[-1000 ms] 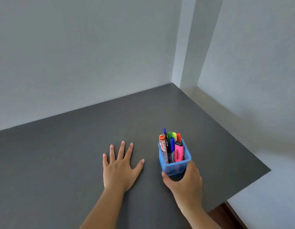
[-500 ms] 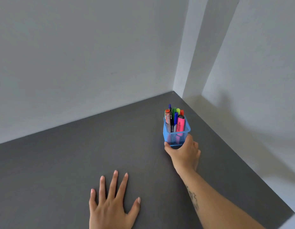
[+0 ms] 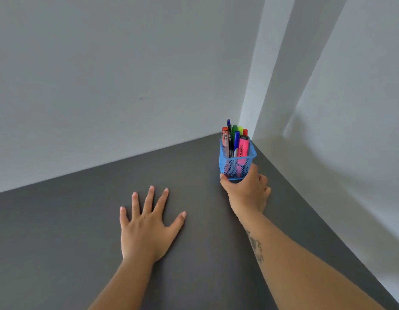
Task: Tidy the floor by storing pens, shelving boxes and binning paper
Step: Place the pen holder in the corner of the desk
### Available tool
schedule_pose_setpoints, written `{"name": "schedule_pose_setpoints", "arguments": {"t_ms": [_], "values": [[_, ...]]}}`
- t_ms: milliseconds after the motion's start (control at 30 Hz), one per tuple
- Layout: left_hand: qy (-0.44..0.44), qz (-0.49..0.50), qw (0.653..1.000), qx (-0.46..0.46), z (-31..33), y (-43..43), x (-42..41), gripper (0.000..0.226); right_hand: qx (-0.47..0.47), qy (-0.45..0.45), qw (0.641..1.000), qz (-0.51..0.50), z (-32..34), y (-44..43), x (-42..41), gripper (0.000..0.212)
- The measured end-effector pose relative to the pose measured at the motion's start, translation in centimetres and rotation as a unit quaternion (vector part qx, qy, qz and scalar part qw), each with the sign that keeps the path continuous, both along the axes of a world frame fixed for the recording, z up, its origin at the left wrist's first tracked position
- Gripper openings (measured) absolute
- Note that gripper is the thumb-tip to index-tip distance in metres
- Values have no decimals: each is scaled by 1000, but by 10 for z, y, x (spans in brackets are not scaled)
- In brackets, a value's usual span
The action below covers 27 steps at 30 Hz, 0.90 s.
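1. A blue wire-mesh square pen holder [image 3: 236, 167] stands upright near the far right corner of a dark grey matte tabletop [image 3: 71, 231]. It is close to where 2 pale grey walls [image 3: 104, 74] meet.
2. The holder is packed with pens standing on end. A pink highlighter [image 3: 242, 151] with a black cap is at the front right and an orange-capped marker [image 3: 225, 139] is at the left. A slim dark blue pen [image 3: 229, 130] rises highest, and green, yellow-green and red caps show behind.
3. The right hand [image 3: 245, 191] grasps the holder low down. The thumb is curled against its near left corner and the fingers wrap round its right side. The hand hides the base, so I cannot tell whether the holder sits fully on the tabletop.
4. The left hand [image 3: 147, 229] lies flat, palm down, on the tabletop, well apart to the left of the holder. Its 5 fingers are straight, spread and holding nothing.
5. The right forearm is bare and reaches diagonally across the tabletop, with a dark tattoo [image 3: 255, 247] on it.
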<state>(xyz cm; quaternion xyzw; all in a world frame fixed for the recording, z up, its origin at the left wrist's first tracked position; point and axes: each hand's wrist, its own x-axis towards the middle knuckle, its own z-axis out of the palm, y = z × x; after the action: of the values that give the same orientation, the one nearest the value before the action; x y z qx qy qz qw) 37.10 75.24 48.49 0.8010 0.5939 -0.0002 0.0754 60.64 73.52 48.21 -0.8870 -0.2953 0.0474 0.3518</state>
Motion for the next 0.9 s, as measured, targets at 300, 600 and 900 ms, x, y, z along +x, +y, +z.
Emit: {"name": "schedule_pose_setpoints", "arguments": {"t_ms": [300, 600, 900], "values": [[-33, -3, 999, 35, -10, 0, 3, 80, 19, -19, 1000, 7, -3, 84, 63, 72], [-20, 4, 999, 25, -13, 7, 5, 76, 20, -53, 998, -4, -6, 118, 81, 82], [-3, 2, 1000, 24, -12, 7, 4, 77, 17, -73, 997, -16, -6, 121, 81, 84]]}}
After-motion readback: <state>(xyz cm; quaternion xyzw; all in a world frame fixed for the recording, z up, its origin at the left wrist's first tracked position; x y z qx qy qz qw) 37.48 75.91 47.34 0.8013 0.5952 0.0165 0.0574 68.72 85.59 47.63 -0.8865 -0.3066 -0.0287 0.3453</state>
